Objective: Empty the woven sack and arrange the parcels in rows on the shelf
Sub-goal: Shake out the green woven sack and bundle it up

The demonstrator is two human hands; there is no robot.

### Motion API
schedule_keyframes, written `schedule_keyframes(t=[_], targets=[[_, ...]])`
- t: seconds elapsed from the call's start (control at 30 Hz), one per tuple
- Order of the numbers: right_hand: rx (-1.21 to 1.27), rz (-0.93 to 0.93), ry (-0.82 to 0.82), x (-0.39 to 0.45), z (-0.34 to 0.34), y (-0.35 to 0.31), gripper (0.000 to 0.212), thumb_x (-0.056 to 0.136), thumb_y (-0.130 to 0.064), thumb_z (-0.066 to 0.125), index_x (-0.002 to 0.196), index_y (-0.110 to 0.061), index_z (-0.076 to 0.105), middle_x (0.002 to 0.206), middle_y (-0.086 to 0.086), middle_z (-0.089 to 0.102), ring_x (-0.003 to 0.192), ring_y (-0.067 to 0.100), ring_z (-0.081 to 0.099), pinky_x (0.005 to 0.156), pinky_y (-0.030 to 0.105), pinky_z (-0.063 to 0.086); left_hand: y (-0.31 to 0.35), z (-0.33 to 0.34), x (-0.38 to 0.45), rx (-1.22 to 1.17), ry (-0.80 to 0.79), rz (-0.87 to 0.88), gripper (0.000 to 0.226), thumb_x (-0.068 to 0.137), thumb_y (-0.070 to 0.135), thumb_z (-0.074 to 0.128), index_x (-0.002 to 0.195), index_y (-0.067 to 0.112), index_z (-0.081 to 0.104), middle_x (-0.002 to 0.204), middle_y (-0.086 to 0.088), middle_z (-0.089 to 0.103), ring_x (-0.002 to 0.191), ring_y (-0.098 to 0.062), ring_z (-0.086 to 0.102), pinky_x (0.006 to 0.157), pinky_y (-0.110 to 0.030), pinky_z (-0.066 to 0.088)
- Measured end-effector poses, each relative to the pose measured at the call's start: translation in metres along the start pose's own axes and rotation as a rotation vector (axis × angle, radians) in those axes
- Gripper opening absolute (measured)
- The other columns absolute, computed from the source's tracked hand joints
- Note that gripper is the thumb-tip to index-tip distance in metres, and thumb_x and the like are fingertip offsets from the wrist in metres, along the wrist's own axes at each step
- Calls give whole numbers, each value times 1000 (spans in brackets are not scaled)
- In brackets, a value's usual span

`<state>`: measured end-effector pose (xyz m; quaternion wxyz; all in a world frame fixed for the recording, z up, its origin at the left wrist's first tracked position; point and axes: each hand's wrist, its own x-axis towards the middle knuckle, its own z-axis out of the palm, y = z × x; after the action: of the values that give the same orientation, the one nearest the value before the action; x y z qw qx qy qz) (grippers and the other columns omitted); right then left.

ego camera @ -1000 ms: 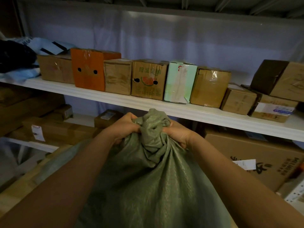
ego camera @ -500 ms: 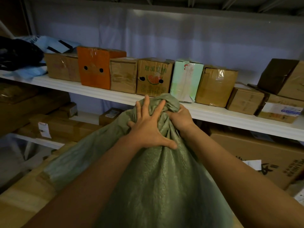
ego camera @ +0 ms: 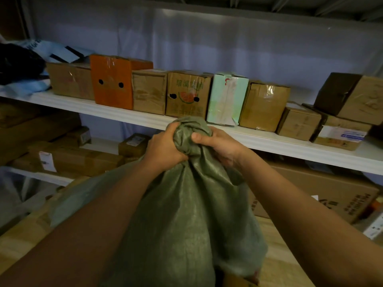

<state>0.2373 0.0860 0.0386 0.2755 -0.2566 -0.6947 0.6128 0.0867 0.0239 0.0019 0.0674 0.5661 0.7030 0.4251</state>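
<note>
A green woven sack hangs in front of me, its top bunched into a knot just below the shelf edge. My left hand grips the bunched neck from the left, and my right hand grips it from the right. A row of parcels stands on the white shelf: brown boxes, an orange box, a watermelon-print box and a pale green box. The sack's contents are hidden, apart from a brown corner at its lower right.
Stacked boxes sit at the shelf's right end, dark and blue bags at its left. Below are a lower shelf with flat cartons and a large printed carton. A pale wooden surface lies under the sack.
My left hand, spread flat on the sack half a second ago, has closed round its neck again. The sack's top has dropped slightly below the shelf edge.
</note>
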Motion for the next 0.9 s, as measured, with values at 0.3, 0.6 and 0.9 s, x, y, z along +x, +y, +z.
schedule_keyframes(t=[0.3,0.6,0.9], targets=[[-724,103,365,8,-34,23,40,84,-26,70,120,-11,60,117,14,65,105,28,61,96,44,49,24,-35,18,-180,311,-125,79,66,26,81,135,24,43,125,-9,59,116,-30,53,92,-29,42],[-247,-71,623,25,-34,-5,17,91,-5,48,85,-17,59,100,17,66,97,33,62,91,52,52,20,-31,19,-282,339,-223,82,65,29,83,135,22,41,128,-8,57,118,-30,52,94,-32,42],[-326,-199,461,22,-14,-26,38,80,2,58,116,-11,55,115,18,63,105,30,59,96,49,48,39,-41,24,-351,369,-225,85,64,31,83,135,20,39,131,-6,55,120,-28,51,95,-30,39]])
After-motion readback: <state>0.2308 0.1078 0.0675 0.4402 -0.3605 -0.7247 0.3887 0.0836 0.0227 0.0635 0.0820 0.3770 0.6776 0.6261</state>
